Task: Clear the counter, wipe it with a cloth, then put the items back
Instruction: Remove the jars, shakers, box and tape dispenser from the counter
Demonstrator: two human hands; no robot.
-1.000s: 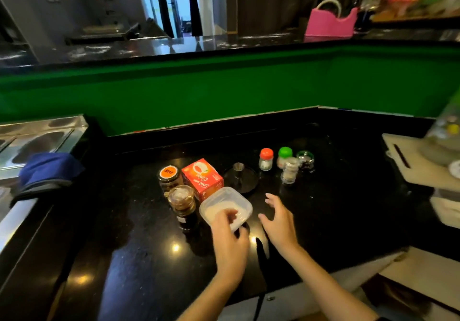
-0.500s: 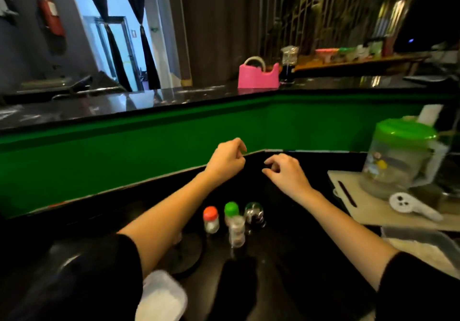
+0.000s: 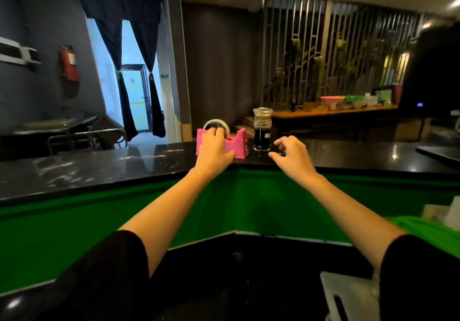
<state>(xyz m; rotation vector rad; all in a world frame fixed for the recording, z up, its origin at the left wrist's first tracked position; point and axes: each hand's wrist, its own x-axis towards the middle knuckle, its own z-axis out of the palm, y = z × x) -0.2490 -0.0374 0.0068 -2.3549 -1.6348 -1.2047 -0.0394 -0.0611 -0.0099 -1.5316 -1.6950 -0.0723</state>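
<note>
A pink tape dispenser (image 3: 240, 146) with a roll of tape stands on the raised black bar counter (image 3: 99, 169) above the green wall. My left hand (image 3: 213, 147) grips the dispenser's left half, fingers curled over its top by the roll. Just right of the dispenser stands a glass jar of dark liquid (image 3: 262, 133) with a glass lid. My right hand (image 3: 292, 155) hovers a little right of the jar, fingers spread and loosely bent, holding nothing and apart from it.
The lower black counter (image 3: 249, 271) lies beneath my arms, with a white cutting board (image 3: 348, 295) at the bottom right. A green lid (image 3: 413, 223) shows at the right edge. A dark tray (image 3: 440, 151) sits far right on the bar counter.
The view has tilted up from the lower counter to the bar counter. Both arms reached forward; my left hand took hold of the pink dispenser, and my right hand came near the jar.
</note>
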